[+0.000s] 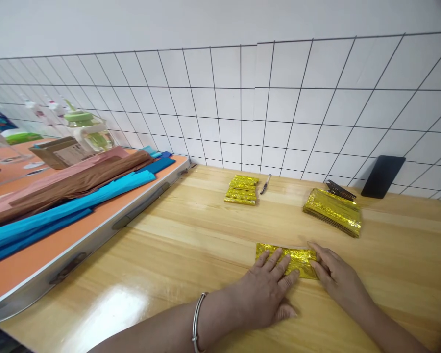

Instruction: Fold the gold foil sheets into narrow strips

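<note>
A strip of shiny gold foil paper [303, 256] lies on the wooden table, close to me. My left hand [270, 287] rests flat on its left and middle part with the fingers spread; a silver bangle is on that wrist. The right end of the strip is pinched between the thumb and fingers of my right hand [332, 272]. Farther back on the right sits a thick stack of gold foil sheets [332, 211], with a black clip [341, 190] at its far edge. Narrow folded gold foil strips [241, 190] lie in a small group near the wall.
Beside the folded strips lies a pen [265, 184]. A dark phone [383, 176] leans against the tiled wall. On the left, an orange-topped table [106, 228] holds rolled blue, brown and pink material [81, 181], a cardboard box [61, 153] and a green-lidded bottle [88, 130].
</note>
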Tool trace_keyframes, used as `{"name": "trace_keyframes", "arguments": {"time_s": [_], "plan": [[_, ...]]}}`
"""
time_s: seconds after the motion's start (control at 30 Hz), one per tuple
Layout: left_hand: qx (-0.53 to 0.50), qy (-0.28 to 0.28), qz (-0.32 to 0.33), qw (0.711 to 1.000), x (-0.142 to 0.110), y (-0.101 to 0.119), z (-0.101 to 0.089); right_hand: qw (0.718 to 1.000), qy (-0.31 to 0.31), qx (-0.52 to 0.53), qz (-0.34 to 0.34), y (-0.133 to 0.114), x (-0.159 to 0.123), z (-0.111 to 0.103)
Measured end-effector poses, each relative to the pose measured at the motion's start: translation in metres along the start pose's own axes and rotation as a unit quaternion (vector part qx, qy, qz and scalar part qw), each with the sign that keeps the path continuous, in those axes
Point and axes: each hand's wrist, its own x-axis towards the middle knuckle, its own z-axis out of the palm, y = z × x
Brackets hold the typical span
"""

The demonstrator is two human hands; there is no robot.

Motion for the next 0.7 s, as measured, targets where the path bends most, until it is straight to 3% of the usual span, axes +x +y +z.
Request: {"name": "trace_keyframes", "arguments": {"time_s": [0.27,0.7], "plan": [[0.029,-0.013,-0.014,0.999,0.004,-0.001,0.007,0.996,0.0,0.028,0.088,0.003,0.006,0.002],[0.013,0.038,-0.009,0.999,0.007,-0.007,0.012,0.998,0.038,-0.003,0.056,0.008,0.011,0.002]]}}
